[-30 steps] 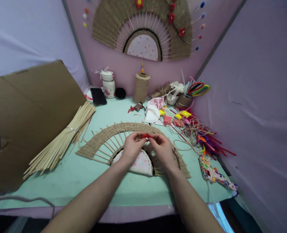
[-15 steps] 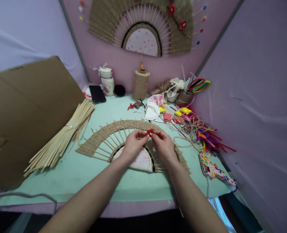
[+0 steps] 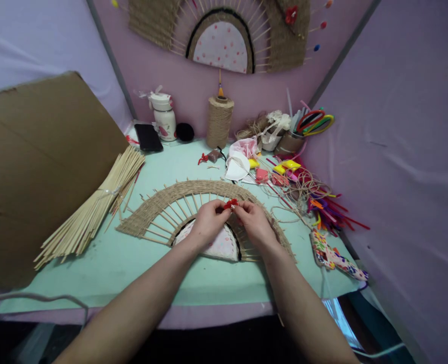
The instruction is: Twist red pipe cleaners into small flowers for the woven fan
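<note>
Between my two hands is a small red flower (image 3: 231, 203) with a pale centre. My left hand (image 3: 210, 220) pinches its left side with thumb and fingertips. On its right side, the fingers of my right hand (image 3: 255, 222) are closed as well. Both hands are above a woven twine fan (image 3: 159, 206) with thin wooden ribs, which lies on the table. The fan's white, pink-dotted half-round centre (image 3: 222, 247) is partly covered by my left hand and forearm.
A bundle of wooden sticks (image 3: 91, 212) lies left, against a cardboard sheet (image 3: 53, 136). At the back stand a white bottle (image 3: 165, 119) and a twine spool (image 3: 220, 124). Coloured pipe cleaners (image 3: 333, 210) and a flower-patterned glue gun (image 3: 336, 258) lie right. A finished fan (image 3: 153, 25) hangs behind.
The view has tilted slightly downward, so things on the wall and table appear a little higher or shifted. My hands keep holding the red flower, which has turned slightly.
</note>
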A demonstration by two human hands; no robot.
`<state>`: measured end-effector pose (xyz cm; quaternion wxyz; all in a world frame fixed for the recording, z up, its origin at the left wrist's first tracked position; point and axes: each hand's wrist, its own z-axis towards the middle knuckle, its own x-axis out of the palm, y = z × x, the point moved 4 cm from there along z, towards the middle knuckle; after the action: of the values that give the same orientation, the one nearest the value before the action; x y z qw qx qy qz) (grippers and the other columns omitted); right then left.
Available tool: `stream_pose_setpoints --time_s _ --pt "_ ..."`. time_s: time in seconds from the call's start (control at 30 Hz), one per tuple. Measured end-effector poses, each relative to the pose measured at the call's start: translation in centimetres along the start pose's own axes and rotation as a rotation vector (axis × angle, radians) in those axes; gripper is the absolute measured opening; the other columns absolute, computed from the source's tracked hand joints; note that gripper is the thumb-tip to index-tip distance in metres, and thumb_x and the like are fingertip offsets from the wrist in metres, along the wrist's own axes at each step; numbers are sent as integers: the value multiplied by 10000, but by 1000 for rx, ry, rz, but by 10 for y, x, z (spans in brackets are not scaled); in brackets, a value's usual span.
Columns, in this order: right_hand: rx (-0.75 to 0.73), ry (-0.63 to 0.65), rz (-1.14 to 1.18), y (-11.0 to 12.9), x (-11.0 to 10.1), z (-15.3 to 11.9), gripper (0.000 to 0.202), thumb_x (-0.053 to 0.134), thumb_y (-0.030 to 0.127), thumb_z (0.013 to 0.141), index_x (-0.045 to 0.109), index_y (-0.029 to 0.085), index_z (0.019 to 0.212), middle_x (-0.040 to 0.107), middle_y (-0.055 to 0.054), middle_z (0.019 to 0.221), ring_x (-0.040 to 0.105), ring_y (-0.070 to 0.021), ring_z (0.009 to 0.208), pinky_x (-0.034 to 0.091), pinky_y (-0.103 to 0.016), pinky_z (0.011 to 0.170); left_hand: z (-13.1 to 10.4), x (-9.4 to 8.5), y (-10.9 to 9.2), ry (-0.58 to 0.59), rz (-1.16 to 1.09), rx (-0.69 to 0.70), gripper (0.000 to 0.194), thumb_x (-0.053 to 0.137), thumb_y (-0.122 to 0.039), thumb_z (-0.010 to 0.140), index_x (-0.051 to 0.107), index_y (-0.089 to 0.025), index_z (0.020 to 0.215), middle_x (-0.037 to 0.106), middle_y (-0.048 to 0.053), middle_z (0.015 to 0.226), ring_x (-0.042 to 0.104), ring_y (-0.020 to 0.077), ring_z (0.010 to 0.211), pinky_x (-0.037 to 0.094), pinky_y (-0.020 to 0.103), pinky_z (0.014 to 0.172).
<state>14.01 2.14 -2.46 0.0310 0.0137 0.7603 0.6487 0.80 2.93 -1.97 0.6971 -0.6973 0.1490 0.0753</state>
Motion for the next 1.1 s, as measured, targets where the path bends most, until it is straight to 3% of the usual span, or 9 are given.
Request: stream_pose_setpoints --time_s 0.17,0.43,0.67,0.73,0.83,0.93,1.1 --pt "30 57 25 -1 -1 0 215 643 388 675 587 181 669 465 72 503 360 -86 468 281 -235 497 -1 0 -5 53 36 21 134 521 -233 746 630 -156 730 611 11 695 523 144 667 371 241 619" --pt "-40 57 -42 -3 -4 2 257 668 419 668 586 176 676 497 57 547 376 -87 493 280 -228 492 1 -2 -5 59 67 45 119 530 -221 737 611 -160 673 599 2 656 511 142 642 358 247 601" --pt "-60 6 -76 -4 -3 2 269 636 437 706 571 181 653 489 55 526 380 -98 498 286 -238 494 -3 -6 -9 -64 155 134 117 575 -242 725 623 -183 637 604 11 640 513 150 638 367 258 596" --pt "-40 27 -48 -5 -3 2 268 635 441 708 572 184 666 492 55 531 380 -97 490 283 -237 484 -2 -7 -10 -47 150 149 115 586 -250 719 640 -183 642 620 16 650 524 153 645 389 261 613" --pt "-22 74 -1 -5 -5 3 279 649 449 711 558 188 672 494 53 537 383 -88 478 284 -226 461 4 -9 -4 55 37 67 140 568 -218 705 684 -170 769 680 34 754 585 163 706 441 264 671" --pt "7 107 30 -2 -8 2 295 670 444 704 539 185 656 526 43 550 399 -77 468 292 -211 440 10 -14 3 71 -83 -14 303 504 -130 697 694 -166 929 706 62 897 630 174 788 477 278 735" --pt "180 238 173 3 -4 -5 304 733 405 622 559 158 660 584 11 576 438 -64 467 294 -180 403 7 -15 -15 112 -40 224 315 524 -91 708 733 -218 907 657 62 1142 582 193 1079 419 317 976"
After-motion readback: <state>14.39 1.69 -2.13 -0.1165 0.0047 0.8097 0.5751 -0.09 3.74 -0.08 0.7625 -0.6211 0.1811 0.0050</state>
